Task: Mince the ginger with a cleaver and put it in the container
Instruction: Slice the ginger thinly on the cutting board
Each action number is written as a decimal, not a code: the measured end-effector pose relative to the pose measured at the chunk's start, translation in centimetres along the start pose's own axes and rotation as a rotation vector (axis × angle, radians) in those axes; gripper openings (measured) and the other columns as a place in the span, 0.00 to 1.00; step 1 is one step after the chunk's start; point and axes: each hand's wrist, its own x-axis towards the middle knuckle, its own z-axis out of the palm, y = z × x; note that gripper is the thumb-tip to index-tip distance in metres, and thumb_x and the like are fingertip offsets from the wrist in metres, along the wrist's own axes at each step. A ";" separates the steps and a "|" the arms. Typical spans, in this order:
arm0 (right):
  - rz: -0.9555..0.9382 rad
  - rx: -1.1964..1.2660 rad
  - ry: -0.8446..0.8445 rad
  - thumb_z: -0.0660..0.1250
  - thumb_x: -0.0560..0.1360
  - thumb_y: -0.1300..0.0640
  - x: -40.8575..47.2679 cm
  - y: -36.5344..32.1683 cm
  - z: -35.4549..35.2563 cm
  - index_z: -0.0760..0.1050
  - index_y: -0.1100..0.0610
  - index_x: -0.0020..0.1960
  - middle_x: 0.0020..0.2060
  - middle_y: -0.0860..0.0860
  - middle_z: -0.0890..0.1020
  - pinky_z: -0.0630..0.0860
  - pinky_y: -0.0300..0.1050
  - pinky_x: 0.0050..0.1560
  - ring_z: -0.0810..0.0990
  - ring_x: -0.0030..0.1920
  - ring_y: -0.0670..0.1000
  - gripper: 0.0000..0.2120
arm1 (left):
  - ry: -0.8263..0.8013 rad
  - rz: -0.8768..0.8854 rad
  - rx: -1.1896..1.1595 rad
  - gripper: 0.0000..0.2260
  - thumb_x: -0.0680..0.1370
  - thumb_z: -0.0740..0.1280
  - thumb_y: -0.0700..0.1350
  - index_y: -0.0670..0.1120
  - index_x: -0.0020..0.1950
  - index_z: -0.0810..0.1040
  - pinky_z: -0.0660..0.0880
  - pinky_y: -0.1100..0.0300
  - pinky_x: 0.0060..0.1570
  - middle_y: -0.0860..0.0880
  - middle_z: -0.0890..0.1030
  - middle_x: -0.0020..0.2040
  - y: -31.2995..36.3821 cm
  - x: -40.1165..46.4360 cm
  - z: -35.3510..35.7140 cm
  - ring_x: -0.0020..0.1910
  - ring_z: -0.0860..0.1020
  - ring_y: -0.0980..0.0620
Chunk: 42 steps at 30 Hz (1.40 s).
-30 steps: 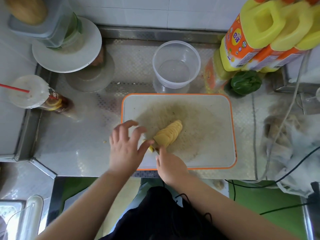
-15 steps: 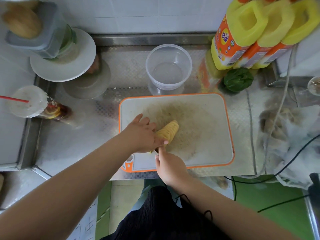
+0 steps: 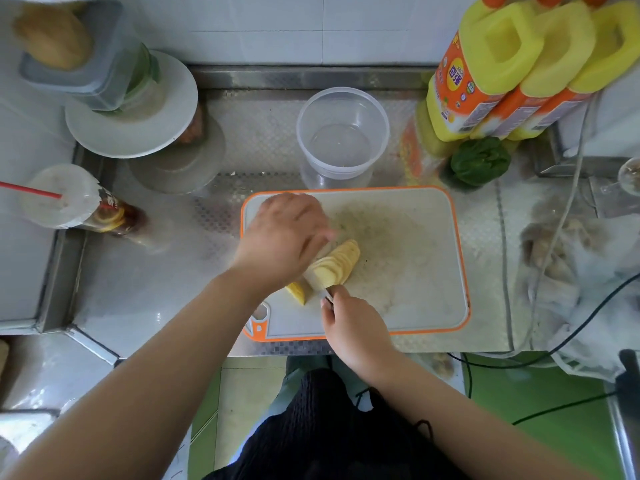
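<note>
A fanned row of yellow ginger slices lies on the white, orange-rimmed cutting board. A small ginger end piece sits just left of it. My right hand grips the cleaver by its handle at the near end of the slices; most of the blade is hidden. My left hand hovers palm down over the board's left part, its blurred fingers reaching to the slices' left edge. The clear round container stands behind the board with nothing visible in it.
Yellow oil bottles and a green pepper stand at the back right. A plate stack and an iced drink with a red straw are at the left. Cables and a plastic bag lie to the right.
My left hand has moved from the board's near left edge up and over the left side of the ginger slices. My right hand stays on the cleaver.
</note>
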 end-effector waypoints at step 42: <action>-0.077 -0.189 -0.082 0.56 0.80 0.60 -0.4 -1.2 0.6 0.71 0.59 0.52 0.37 0.54 0.75 0.59 0.44 0.28 0.72 0.36 0.56 0.06 | -0.273 -1.135 -0.685 0.07 0.82 0.59 0.49 0.47 0.49 0.71 0.75 0.40 0.52 0.44 0.81 0.41 0.9 -10.3 6.1 0.45 0.79 0.43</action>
